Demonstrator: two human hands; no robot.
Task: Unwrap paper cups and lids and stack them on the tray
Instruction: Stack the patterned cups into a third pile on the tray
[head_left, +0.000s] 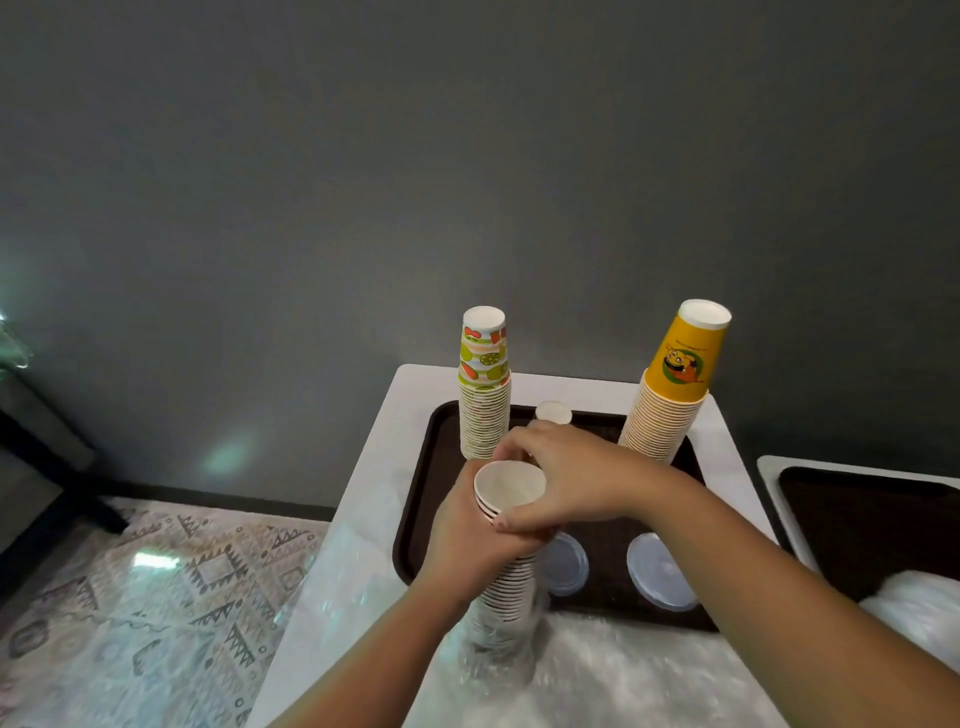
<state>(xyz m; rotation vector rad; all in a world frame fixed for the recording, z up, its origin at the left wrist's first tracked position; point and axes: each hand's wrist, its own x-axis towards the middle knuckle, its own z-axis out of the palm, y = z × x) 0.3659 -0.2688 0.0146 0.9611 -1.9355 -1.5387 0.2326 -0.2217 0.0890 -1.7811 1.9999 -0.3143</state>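
At lower centre, a cup stack (506, 566) stands mouth-up, its clear wrap (498, 647) bunched low; the left hand (470, 540) curls round it, the right hand (566, 480) pinches the top rims. On the brown tray (415, 499) above, fruit-print cups (484, 384) and yellow cups (670, 389) already stand, lids (660, 571) between. I judge this stack is still to be freed and placed

No words or numbers clear enough to read. Tiny dark writing above the cartoon face on the yellow cup stack (675, 374) at the far right, too small and blurry. Only fruit pictures on the far left cup stack (484, 374).
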